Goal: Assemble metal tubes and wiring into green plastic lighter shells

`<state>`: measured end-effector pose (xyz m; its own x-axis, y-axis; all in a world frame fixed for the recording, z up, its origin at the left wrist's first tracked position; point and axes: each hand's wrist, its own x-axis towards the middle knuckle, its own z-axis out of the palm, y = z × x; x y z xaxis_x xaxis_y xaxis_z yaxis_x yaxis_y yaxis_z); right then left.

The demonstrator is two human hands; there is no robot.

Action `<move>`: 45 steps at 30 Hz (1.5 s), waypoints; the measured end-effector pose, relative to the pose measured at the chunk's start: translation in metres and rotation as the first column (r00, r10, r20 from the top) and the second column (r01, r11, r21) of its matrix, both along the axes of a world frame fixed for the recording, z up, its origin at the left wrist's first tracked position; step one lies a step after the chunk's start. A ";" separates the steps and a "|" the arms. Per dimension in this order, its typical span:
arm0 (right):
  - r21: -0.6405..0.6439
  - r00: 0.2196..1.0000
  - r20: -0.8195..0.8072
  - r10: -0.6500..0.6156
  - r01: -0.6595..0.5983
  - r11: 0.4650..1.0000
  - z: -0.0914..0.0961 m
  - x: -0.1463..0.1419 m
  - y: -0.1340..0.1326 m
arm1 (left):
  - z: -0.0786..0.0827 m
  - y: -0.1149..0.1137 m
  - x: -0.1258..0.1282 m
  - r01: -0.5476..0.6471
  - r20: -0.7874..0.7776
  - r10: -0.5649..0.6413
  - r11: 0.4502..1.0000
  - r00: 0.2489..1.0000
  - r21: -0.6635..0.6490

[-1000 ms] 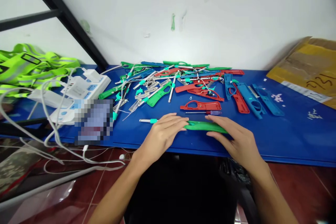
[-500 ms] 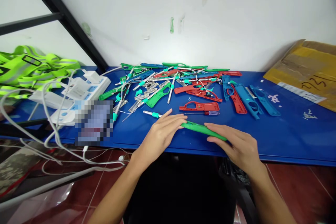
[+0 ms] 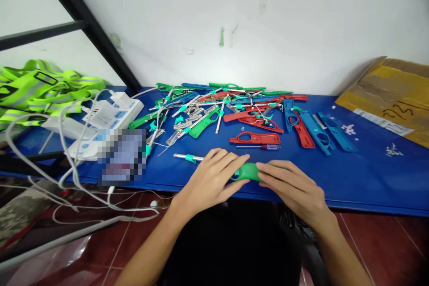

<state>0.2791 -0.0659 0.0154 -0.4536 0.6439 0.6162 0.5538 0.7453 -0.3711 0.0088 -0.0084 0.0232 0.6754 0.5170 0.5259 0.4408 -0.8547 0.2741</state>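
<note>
Both hands grip a green long-nosed gas lighter (image 3: 248, 171) held level above the front of the blue table. My left hand (image 3: 212, 178) is closed around its front part, and its metal tube with a turquoise collar sticks out to the left past the knuckles. At the handle's right end, my right hand (image 3: 295, 185) is closed with the fingers over the top, hiding that end. Just behind lie a red handle shell (image 3: 258, 138) and a small screwdriver (image 3: 258, 146) with a purple-red handle.
A heap of lighter parts (image 3: 201, 116) runs along the wall. Blue shells (image 3: 338, 134) lie at the right, near a taped cardboard box (image 3: 389, 98). To the left are a white power strip (image 3: 115, 120) with cables, a blurred-out phone (image 3: 124, 156) and reflective yellow straps (image 3: 50, 85).
The lighter has rolled so its broad green side faces up, and it lies more level. My right hand has slid left along the handle, closer to my left hand.
</note>
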 end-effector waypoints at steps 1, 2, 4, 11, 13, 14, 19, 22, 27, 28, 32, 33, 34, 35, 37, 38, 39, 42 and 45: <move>-0.019 1.000 -0.014 -0.018 0.018 1.000 0.001 0.000 0.001 | -0.001 0.000 0.000 -0.007 0.004 0.007 1.000 1.000 0.013; -0.054 0.998 -0.031 -0.045 0.044 0.998 0.003 0.000 0.003 | -0.001 0.000 -0.001 -0.012 0.011 0.012 0.999 1.000 0.031; -0.173 0.992 -0.061 -0.109 0.097 0.980 0.006 0.000 0.006 | -0.002 0.000 -0.002 -0.021 0.019 0.020 0.997 1.000 0.075; -0.416 0.991 -0.068 -0.119 0.080 0.906 0.013 -0.001 0.007 | 0.001 -0.001 -0.004 -0.022 -0.032 0.028 0.987 0.999 0.158; -0.397 0.988 -0.090 -0.127 0.081 0.914 0.014 -0.003 0.006 | 0.001 0.000 -0.002 -0.023 -0.039 0.029 0.988 0.999 0.151; -0.367 0.987 -0.090 -0.134 0.093 0.926 0.013 -0.004 0.005 | 0.002 0.000 -0.001 -0.029 -0.036 0.034 0.989 0.999 0.143; -0.138 0.989 -0.023 -0.144 0.140 0.981 0.011 -0.008 0.006 | 0.003 0.003 0.001 -0.025 0.008 0.024 0.999 1.000 0.027; -0.101 0.989 0.001 -0.145 0.144 0.984 0.009 -0.007 0.006 | 0.003 0.004 -0.002 0.032 0.078 -0.029 0.999 0.997 -0.040; -0.150 0.992 0.053 -0.113 0.120 0.981 0.006 -0.004 0.006 | -0.001 0.004 -0.006 0.091 0.186 -0.093 0.996 0.978 0.020; -0.151 0.993 0.059 -0.107 0.115 0.982 0.006 -0.004 0.006 | -0.002 0.004 -0.006 0.093 0.196 -0.097 0.995 0.976 0.029; -0.099 0.993 0.055 -0.105 0.110 0.989 0.005 -0.004 0.008 | -0.004 0.004 -0.002 0.078 0.183 -0.086 0.996 0.979 0.049; -0.087 0.993 0.049 -0.108 0.112 0.990 0.004 -0.004 0.008 | -0.004 0.003 0.000 0.066 0.172 -0.077 0.996 0.982 0.065; -0.081 0.993 0.041 -0.113 0.116 0.990 0.004 -0.004 0.008 | -0.004 0.003 0.001 0.049 0.160 -0.062 0.995 0.985 0.088; -0.080 0.992 0.030 -0.123 0.125 0.989 0.004 -0.003 0.008 | -0.003 0.002 0.001 0.022 0.151 -0.039 0.993 0.988 0.114; -0.110 0.989 -0.001 -0.150 0.149 0.983 0.005 -0.002 0.007 | 0.000 0.001 -0.001 -0.047 0.157 0.023 0.988 0.987 0.149; -0.136 0.986 -0.022 -0.167 0.163 0.977 0.005 -0.001 0.007 | 0.003 0.001 -0.004 -0.087 0.176 0.059 0.984 0.983 0.154; -0.169 0.981 -0.044 -0.187 0.177 0.970 0.005 0.000 0.007 | 0.006 0.002 -0.009 -0.132 0.208 0.099 0.980 0.973 0.151; -0.286 0.965 -0.095 -0.243 0.207 0.935 0.006 0.003 0.007 | 0.015 0.010 -0.033 -0.305 0.320 0.257 0.946 0.912 0.110; -0.396 0.952 -0.140 -0.273 0.199 0.896 0.005 0.006 0.006 | 0.019 0.021 -0.064 -0.502 0.336 0.487 0.863 0.806 -0.047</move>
<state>0.2847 -0.0597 0.0208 -0.1594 0.9161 0.3679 0.5888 0.3874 -0.7095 -0.0547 0.0128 0.0422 0.1202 0.7064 0.6975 0.6991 -0.5591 0.4458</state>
